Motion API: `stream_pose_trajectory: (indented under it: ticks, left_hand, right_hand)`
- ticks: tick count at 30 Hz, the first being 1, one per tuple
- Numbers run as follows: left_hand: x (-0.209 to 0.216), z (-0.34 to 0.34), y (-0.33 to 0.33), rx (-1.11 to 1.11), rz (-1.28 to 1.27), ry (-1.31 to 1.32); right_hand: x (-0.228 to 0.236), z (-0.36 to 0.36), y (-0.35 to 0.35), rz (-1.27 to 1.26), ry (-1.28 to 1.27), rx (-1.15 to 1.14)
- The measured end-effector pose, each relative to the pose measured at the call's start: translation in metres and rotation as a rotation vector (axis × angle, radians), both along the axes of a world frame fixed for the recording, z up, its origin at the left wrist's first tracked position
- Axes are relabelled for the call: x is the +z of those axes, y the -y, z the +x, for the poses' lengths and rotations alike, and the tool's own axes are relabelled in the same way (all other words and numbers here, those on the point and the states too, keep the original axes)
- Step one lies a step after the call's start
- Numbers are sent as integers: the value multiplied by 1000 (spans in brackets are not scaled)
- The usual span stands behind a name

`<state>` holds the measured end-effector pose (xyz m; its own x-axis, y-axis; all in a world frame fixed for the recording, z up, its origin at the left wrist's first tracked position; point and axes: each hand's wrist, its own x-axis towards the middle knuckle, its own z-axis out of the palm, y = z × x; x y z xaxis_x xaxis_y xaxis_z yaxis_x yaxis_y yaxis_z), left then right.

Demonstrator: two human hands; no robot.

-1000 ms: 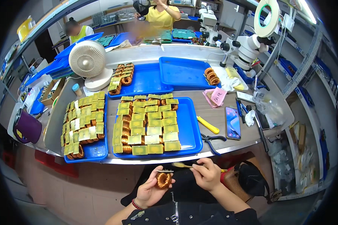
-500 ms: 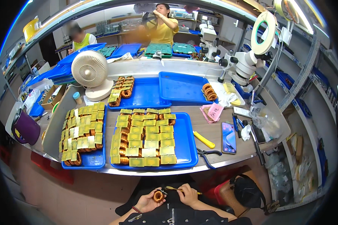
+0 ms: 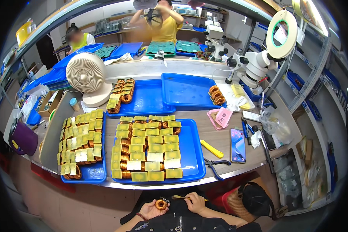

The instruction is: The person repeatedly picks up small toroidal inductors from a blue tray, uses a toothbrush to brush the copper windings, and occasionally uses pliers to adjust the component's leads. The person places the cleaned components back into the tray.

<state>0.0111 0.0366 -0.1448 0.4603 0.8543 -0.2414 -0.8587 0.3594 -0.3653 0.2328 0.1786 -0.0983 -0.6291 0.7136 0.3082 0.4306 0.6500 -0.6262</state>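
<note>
Low in front of my body, my left hand [image 3: 150, 210] is closed around a copper-wound ring coil [image 3: 161, 205], its round hole facing up. A small dark part sticks out at the coil's upper right. My right hand [image 3: 196, 202] grips a thin tool with a yellow handle, which looks like a small brush [image 3: 178, 197]. The brush's tip points left toward the coil and is a little apart from it. Beyond my hands, on the bench, a blue tray [image 3: 193, 150] holds rows of coils topped with yellow-green boards [image 3: 152, 166].
More board-topped coils fill a left tray [image 3: 92, 176]. Two blue trays [image 3: 149, 96] lie behind. To the right are a yellow-handled tool [image 3: 212, 149], pliers [image 3: 216, 166], a phone [image 3: 238, 146] and pink paper [image 3: 219, 117]. A fan [image 3: 86, 73] and microscope [image 3: 255, 67] stand behind; two people work beyond.
The head view has shifted slightly. Both hands keep their hold on the coil and the brush, nearly in place. Across the bench, the person in yellow has raised both arms around a dark object.
</note>
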Motion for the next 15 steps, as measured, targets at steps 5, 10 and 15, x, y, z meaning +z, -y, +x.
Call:
stream_pose_trajectory:
  ticks: [5,10,15]
  left_hand:
    - [-6,-1,2,6,22,34]
    - [4,0,2,21,-6,39]
    - [7,1,3,28,-33,48]
  right_hand:
    - [3,-3,0,6,1,2]
    - [6,-5,1,-3,-18,10]
    - [9,-4,3,-26,-6,17]
